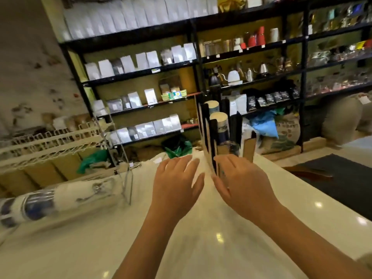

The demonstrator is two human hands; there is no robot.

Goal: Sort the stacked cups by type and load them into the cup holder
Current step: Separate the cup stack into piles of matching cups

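A tall black and tan cup holder (208,137) stands at the far edge of the white counter (201,238). Two stacks of white and blue paper cups (219,125) stand upright in it, bottoms up. A long stack of the same white and blue cups in a clear sleeve (54,200) lies on its side on the counter at the left. My right hand (239,182) reaches to the foot of the holder, fingers spread against its front. My left hand (177,180) hovers just left of the holder, fingers apart and holding nothing. The picture is blurred by motion.
A white wire rack (60,141) with brown boxes under it stands at the left, its leg near the lying stack. Black shelves (193,63) of bags, kettles and jars fill the back. A dark mat (342,178) lies on the floor at the right.
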